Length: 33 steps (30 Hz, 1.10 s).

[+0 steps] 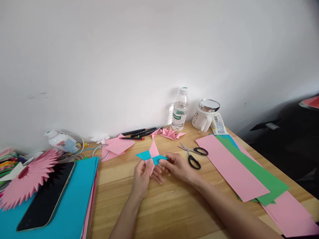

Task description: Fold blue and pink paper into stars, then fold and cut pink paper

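Paper star (153,153) in both hands (141,176) (180,166), wooden table (169,209), white wall (134,66)

Papercraft desk (174,205); scissors (188,150), pens (143,133), coloured sheets (231,169) show it.

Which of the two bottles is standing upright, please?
The clear bottle with the green label, beside the mug; the white bottle on the left is tipped over.
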Motion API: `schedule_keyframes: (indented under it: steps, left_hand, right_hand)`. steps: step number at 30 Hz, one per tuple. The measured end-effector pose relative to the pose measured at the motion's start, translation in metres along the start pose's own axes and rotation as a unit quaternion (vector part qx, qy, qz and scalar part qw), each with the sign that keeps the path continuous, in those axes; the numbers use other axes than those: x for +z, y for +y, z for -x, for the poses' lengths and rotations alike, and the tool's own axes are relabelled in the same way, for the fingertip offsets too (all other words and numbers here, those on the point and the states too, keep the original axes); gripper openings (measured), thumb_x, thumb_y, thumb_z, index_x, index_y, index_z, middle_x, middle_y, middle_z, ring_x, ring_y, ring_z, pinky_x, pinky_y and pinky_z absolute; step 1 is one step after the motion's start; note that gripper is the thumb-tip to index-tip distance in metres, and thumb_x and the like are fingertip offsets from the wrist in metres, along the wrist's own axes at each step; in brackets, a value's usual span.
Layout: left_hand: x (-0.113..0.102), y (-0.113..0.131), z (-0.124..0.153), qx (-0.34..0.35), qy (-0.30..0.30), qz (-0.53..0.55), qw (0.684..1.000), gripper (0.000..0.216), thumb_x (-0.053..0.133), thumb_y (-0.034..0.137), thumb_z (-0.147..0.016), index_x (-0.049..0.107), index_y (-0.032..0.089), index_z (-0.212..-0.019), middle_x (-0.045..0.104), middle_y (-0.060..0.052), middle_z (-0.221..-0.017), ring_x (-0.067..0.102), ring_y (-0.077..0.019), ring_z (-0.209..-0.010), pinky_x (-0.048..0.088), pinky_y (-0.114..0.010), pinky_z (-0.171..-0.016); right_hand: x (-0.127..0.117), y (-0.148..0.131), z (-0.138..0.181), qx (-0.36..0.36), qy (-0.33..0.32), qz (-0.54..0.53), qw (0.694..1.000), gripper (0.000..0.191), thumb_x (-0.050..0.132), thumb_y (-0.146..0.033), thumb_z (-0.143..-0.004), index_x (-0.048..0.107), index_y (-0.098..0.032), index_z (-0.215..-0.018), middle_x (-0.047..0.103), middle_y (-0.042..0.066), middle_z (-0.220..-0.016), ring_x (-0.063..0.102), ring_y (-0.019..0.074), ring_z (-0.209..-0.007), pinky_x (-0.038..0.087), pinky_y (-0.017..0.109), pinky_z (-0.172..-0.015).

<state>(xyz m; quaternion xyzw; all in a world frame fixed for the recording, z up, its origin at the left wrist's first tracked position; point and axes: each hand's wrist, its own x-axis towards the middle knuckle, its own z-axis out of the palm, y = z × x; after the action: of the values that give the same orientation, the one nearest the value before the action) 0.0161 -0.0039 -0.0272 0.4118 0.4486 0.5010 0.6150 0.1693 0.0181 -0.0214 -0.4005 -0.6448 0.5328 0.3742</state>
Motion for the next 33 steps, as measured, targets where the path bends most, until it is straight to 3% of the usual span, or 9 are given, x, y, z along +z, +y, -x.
schedule_keyframes:
  steps: [4, 11, 14, 18, 21, 23, 25, 30, 33]
  left_hand:
    - [0.0, 0.003, 0.001, -0.012, -0.038, 0.006, 0.999, 0.035, 0.064, 0.045, -0.073, 0.052, 0.014, -0.065, 0.06, 0.001, -0.051, 0.051, -0.0096, -0.031, 0.038, -0.019, -0.029]
    - [0.001, 0.004, 0.002, -0.034, -0.008, 0.028, 0.999, 0.039, 0.065, 0.05, -0.069, 0.046, 0.016, -0.063, 0.056, 0.005, -0.044, 0.041, -0.0061, -0.023, 0.025, -0.015, -0.023]
    - [0.0, 0.005, 0.003, -0.052, -0.032, 0.018, 0.998, 0.039, 0.067, 0.049, -0.068, 0.047, 0.016, -0.066, 0.055, 0.005, -0.044, 0.041, -0.006, -0.023, 0.025, -0.015, -0.023]
    - [0.001, 0.006, 0.002, -0.056, -0.029, 0.007, 0.998, 0.039, 0.068, 0.048, -0.067, 0.047, 0.016, -0.064, 0.054, 0.005, -0.045, 0.04, -0.0048, -0.023, 0.023, -0.014, -0.023]
    - [0.003, 0.005, 0.003, -0.049, 0.014, 0.023, 0.998, 0.042, 0.066, 0.051, -0.068, 0.042, 0.017, -0.062, 0.048, 0.009, -0.042, 0.036, -0.0033, -0.023, 0.019, -0.014, -0.024]
    - [0.005, 0.004, 0.003, -0.047, 0.024, 0.024, 0.998, 0.043, 0.064, 0.053, -0.069, 0.04, 0.018, -0.063, 0.044, 0.01, -0.039, 0.033, -0.003, -0.023, 0.017, -0.013, -0.025]
    - [0.007, 0.004, 0.004, -0.047, 0.016, 0.02, 0.999, 0.042, 0.064, 0.053, -0.07, 0.04, 0.019, -0.066, 0.043, 0.011, -0.038, 0.032, -0.0031, -0.023, 0.017, -0.014, -0.026]
    - [0.0, 0.009, 0.004, -0.071, -0.07, 0.005, 0.995, 0.038, 0.065, 0.049, -0.07, 0.046, 0.017, -0.066, 0.051, 0.005, -0.05, 0.04, -0.0042, -0.031, 0.023, -0.017, -0.03]
    - [-0.006, 0.012, 0.002, -0.11, -0.1, 0.026, 0.988, 0.042, 0.066, 0.047, -0.071, 0.041, 0.016, -0.058, 0.044, 0.006, -0.049, 0.033, -0.0013, -0.032, 0.016, -0.016, -0.033]
  right_hand:
    - [0.006, 0.0, 0.002, -0.006, -0.028, 0.036, 0.999, 0.043, 0.043, -0.055, -0.086, 0.048, -0.018, -0.063, 0.05, -0.002, -0.053, 0.047, 0.0102, -0.045, 0.038, 0.022, -0.047]
    - [0.009, 0.007, 0.007, -0.039, -0.015, 0.103, 0.994, 0.048, 0.031, -0.05, -0.092, 0.046, -0.018, -0.059, 0.046, -0.003, -0.047, 0.041, 0.0085, -0.043, 0.034, 0.022, -0.048]
    - [0.01, 0.009, 0.006, -0.003, -0.014, 0.042, 0.999, 0.052, 0.034, -0.058, -0.088, 0.041, -0.019, -0.055, 0.036, -0.006, -0.044, 0.032, 0.0074, -0.04, 0.028, 0.022, -0.043]
    - [0.012, 0.01, 0.004, 0.069, -0.091, -0.057, 0.992, 0.052, 0.031, -0.064, -0.085, 0.04, -0.02, -0.059, 0.031, -0.008, -0.04, 0.026, 0.0074, -0.034, 0.024, 0.022, -0.037]
    - [0.015, 0.009, 0.004, -0.009, 0.016, 0.07, 0.997, 0.043, 0.037, -0.056, -0.087, 0.048, -0.019, -0.068, 0.049, -0.002, -0.054, 0.042, 0.0113, -0.047, 0.034, 0.024, -0.049]
    - [0.018, 0.009, 0.005, -0.084, 0.103, 0.154, 0.979, 0.036, 0.041, -0.05, -0.087, 0.051, -0.019, -0.072, 0.055, 0.003, -0.066, 0.047, 0.0143, -0.058, 0.036, 0.027, -0.056]
    - [0.019, 0.009, 0.006, -0.121, 0.125, 0.178, 0.969, 0.036, 0.039, -0.046, -0.089, 0.049, -0.02, -0.067, 0.054, 0.003, -0.063, 0.046, 0.0145, -0.057, 0.036, 0.027, -0.057]
    - [0.012, 0.007, 0.004, -0.033, 0.067, 0.098, 0.992, 0.045, 0.036, -0.047, -0.09, 0.036, -0.02, -0.055, 0.039, -0.004, -0.047, 0.036, 0.0099, -0.045, 0.03, 0.024, -0.048]
    - [0.0, 0.004, 0.002, -0.016, -0.008, 0.083, 0.996, 0.046, 0.04, -0.051, -0.088, 0.035, -0.02, -0.055, 0.034, -0.005, -0.049, 0.031, 0.0084, -0.046, 0.026, 0.023, -0.046]
